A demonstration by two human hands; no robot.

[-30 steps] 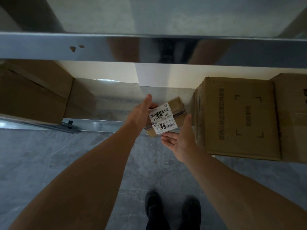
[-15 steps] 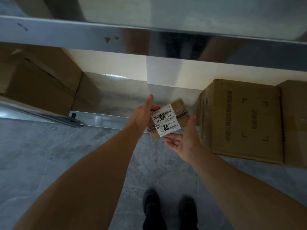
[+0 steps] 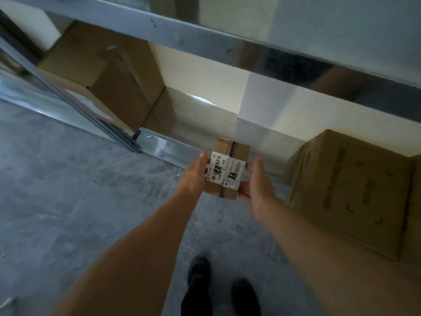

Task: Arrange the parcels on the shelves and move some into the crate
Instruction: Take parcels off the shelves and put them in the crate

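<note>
- Two bare grips are holding one small parcel [image 3: 225, 172] in the head view, out in front of the person at the front edge of the lower shelf [image 3: 257, 142].
- The left grip [image 3: 193, 176] is clasping the small parcel's left side, its thumb lying along the top edge while its fingers are hiding beneath the cardboard.
- The right grip [image 3: 257, 185] is staying open: its straight fingers are pressing against the parcel's right side and reaching under the near corner, with the thumb standing up, apart from the cardboard.
- The small parcel is lying flat with its white printed label [image 3: 224, 171] facing up and a dark tape band crossing it lengthwise; whether it is touching the shelf cannot be told.
- A large brown box [image 3: 355, 192] is sitting on the same shelf to the right, near the right grip, and another box [image 3: 415, 213] is showing at the frame's right edge, just beside it.
- A third cardboard box [image 3: 107, 78] is standing at the left of the shelf, well apart from the parcel.
- A shiny metal beam [image 3: 205, 35] of the upper shelf is running across the top.
- Two dark shoes [image 3: 198, 270] are standing on the grey floor [image 3: 68, 201] below the forearms.
</note>
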